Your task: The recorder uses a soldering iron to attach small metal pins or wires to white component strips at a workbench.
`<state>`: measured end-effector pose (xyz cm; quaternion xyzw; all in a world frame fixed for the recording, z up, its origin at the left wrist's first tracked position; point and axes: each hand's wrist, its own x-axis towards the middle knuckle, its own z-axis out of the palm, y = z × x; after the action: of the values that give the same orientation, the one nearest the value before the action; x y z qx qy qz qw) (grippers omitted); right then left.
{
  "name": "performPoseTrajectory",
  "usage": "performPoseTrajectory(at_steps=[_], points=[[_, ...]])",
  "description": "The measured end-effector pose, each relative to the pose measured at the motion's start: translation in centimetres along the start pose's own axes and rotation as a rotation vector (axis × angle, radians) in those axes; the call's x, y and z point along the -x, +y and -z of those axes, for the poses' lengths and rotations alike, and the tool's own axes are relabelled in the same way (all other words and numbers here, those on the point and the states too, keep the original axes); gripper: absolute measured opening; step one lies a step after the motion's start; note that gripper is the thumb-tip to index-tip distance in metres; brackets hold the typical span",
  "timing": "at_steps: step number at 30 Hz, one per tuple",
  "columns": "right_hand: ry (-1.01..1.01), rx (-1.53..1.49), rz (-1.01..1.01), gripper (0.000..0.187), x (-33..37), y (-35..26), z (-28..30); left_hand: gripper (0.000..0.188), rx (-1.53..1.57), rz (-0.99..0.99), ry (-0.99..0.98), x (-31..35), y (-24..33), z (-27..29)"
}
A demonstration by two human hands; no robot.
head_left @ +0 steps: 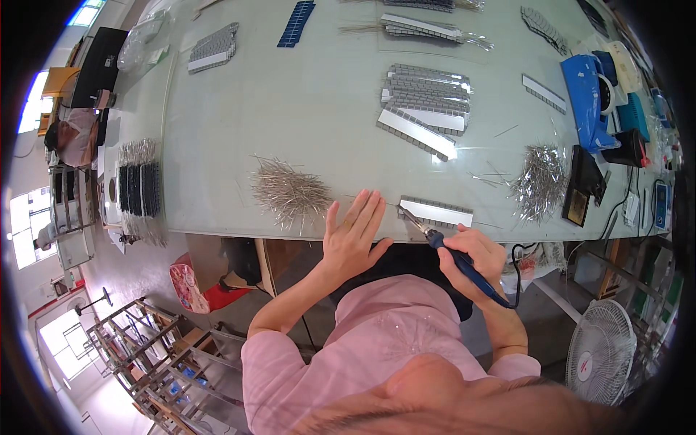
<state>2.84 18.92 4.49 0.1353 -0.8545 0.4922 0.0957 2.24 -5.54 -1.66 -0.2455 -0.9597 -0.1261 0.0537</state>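
Observation:
My right hand [475, 261] is wrapped round the blue handle of a soldering iron [464, 265]. The iron's metal tip meets the left end of a narrow strip of small grey cells with a white band [437, 213], lying near the table's front edge. To the left of that strip, my left hand [355, 233] lies flat with its fingers stretched out. A thin wire seems to run from under its fingertips toward the strip; its ends are hard to make out. Beside this hand spreads a loose heap of thin metal wires [290, 191].
Several similar strips [426, 101] are stacked farther back. Another heap of shiny wires [540, 181] sits at the right, next to a black soldering stand [586, 185] and a blue tape dispenser [582, 101]. The iron's cord [516, 270] hangs by the table edge. A fan [600, 353] stands lower right.

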Motion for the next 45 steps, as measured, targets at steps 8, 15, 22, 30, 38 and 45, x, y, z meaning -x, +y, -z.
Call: performPoseTrajectory(at_steps=[8, 15, 22, 30, 38, 45], points=[[-0.026, 0.030, 0.020, 0.017, -0.6, -0.3, -0.4, 0.067, 0.006, -0.015, 0.001, 0.0, -0.2, 0.1], [-0.016, 0.077, 0.084, 0.019, -0.6, -0.2, -0.5, 0.067, 0.078, -0.010, 0.106, 0.5, -0.3, -0.4], [0.257, -0.072, -0.142, 0.014, 1.9, 2.2, 2.9, 0.060, 0.117, -0.080, 0.145, 0.8, 1.9, 0.0], [0.350, -0.099, -0.210, 0.010, 4.1, 3.9, 4.3, 0.070, 0.115, -0.180, -0.013, -4.0, 5.9, -1.1], [0.484, -0.125, -0.241, 0.007, 4.1, 7.0, 5.1, 0.035, 0.100, -0.501, 0.191, -3.5, 5.1, -1.7], [0.713, -0.227, -0.302, 0.011, 3.4, 11.0, 4.7, 0.029, 0.021, -0.388, 0.163, -12.6, 0.6, 3.0]])
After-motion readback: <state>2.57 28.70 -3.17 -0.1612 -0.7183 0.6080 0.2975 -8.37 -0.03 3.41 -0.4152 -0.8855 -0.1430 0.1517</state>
